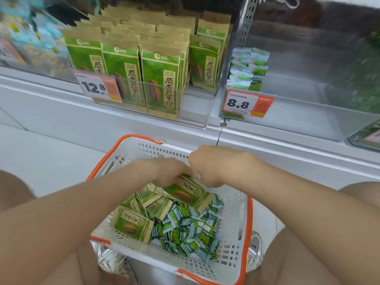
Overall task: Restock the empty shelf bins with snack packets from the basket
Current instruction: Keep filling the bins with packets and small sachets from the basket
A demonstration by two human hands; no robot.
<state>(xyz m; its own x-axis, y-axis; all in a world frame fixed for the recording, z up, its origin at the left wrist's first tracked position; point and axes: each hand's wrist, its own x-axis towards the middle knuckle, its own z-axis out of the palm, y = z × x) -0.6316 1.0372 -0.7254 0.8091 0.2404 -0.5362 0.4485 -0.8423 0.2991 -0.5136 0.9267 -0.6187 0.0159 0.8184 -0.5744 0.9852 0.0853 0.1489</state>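
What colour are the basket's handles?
Orange handles on a white basket; shows best in the head view.

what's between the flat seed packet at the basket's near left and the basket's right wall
A loose heap of small green-and-white packets fills that stretch, from the seed packet to the basket's right wall, in the head view.

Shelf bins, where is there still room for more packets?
The right bin is mostly bare, right of the small green packets behind the 8.8 tag. The left bin is crowded with seed packets; only its front right corner is free.
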